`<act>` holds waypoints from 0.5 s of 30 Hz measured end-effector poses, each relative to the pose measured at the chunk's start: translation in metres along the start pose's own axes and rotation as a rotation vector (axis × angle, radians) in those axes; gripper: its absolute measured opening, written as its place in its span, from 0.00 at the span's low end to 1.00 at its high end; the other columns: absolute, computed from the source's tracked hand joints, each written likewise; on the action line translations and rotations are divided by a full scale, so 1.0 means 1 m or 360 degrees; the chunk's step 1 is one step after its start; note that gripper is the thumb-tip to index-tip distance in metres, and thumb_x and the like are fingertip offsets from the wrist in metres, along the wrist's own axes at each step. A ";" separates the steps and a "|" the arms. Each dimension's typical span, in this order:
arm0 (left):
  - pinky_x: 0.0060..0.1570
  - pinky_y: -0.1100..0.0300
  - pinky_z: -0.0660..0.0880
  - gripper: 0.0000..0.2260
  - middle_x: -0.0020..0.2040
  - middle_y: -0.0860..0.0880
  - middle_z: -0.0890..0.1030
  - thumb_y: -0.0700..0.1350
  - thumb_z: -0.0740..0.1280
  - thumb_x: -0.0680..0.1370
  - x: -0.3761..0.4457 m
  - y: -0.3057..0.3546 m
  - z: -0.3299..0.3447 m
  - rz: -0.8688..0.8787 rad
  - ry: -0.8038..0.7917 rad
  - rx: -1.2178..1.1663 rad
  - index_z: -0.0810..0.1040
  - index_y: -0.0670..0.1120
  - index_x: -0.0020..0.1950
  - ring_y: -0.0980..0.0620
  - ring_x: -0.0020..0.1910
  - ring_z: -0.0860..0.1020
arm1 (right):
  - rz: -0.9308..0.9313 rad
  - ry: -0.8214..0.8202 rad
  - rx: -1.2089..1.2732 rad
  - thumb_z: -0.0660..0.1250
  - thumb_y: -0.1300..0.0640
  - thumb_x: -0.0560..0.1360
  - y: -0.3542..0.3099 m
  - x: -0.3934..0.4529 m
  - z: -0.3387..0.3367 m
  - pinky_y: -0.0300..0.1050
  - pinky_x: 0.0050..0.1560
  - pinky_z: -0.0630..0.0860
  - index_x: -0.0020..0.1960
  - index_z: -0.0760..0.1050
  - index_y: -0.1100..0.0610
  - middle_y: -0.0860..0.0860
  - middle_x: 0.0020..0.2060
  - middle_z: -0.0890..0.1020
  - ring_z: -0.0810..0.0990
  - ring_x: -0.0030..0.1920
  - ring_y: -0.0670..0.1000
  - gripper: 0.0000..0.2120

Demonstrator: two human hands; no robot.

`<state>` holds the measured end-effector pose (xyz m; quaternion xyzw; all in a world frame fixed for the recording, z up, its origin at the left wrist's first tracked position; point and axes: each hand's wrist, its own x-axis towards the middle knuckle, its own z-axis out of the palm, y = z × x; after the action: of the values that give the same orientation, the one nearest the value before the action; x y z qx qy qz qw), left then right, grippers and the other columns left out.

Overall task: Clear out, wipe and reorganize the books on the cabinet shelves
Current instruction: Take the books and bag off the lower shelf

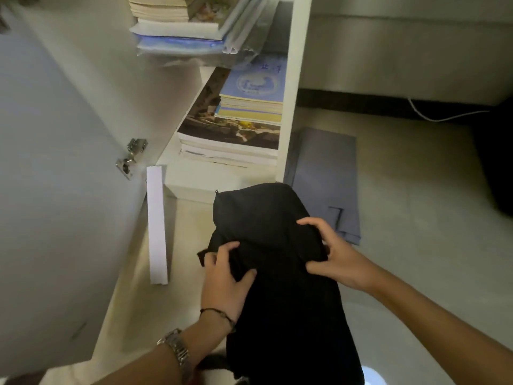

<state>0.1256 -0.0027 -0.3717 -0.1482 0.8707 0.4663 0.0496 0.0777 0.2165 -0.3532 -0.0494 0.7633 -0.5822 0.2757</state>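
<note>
Pale floor tiles (410,190) run out from the foot of a white cabinet (294,79) whose door (55,162) stands swung open, its metal hinge (130,158) showing on the inner face. On the cabinet's lower shelf lies a flat stack of books (233,134), with a blue-covered book (255,84) on top of a yellow-edged one and a wider dark picture cover beneath them. On the shelf above that stack sits a second pile of books (166,12), with clear plastic folders (244,26) leaning beside and under it. Just in front of the cabinet's base a white strip (156,223) lies on the floor, and to the right of the cabinet's side panel a folded grey-blue cloth (324,179) lies flat on the tiles. In front of the cabinet's open bay both hands hold a black cloth (272,273) that hangs down toward the camera: the left hand (224,276) has its fingers and thumb curled into a fold of the fabric, and the right hand (336,257) pinches the cloth's other side between thumb and bent fingers. A metal watch (177,348) and a thin dark band sit on the left wrist
</note>
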 end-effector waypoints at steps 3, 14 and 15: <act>0.41 0.82 0.65 0.23 0.56 0.52 0.66 0.43 0.71 0.73 -0.001 0.012 0.020 0.0083 -0.0069 0.0030 0.67 0.53 0.64 0.61 0.45 0.70 | 0.0035 0.0086 0.0042 0.69 0.70 0.71 0.009 -0.016 -0.019 0.40 0.47 0.80 0.64 0.64 0.42 0.46 0.60 0.72 0.78 0.55 0.47 0.32; 0.43 0.82 0.63 0.19 0.58 0.50 0.69 0.36 0.66 0.75 0.047 0.064 0.092 0.0323 -0.0234 0.0129 0.73 0.52 0.62 0.61 0.40 0.70 | 0.0113 0.0586 0.0171 0.71 0.62 0.73 0.044 -0.029 -0.084 0.30 0.39 0.76 0.68 0.64 0.44 0.39 0.56 0.70 0.75 0.54 0.43 0.29; 0.46 0.80 0.63 0.19 0.58 0.50 0.69 0.36 0.66 0.75 0.053 0.066 0.098 0.0340 -0.0240 0.0132 0.73 0.52 0.62 0.60 0.42 0.70 | 0.0112 0.0599 0.0161 0.72 0.61 0.72 0.047 -0.027 -0.089 0.29 0.39 0.76 0.68 0.63 0.44 0.38 0.56 0.69 0.74 0.54 0.43 0.31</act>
<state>0.0498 0.1017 -0.3857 -0.0168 0.8939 0.4423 0.0711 0.0695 0.3192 -0.3716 0.1010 0.7724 -0.6087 0.1504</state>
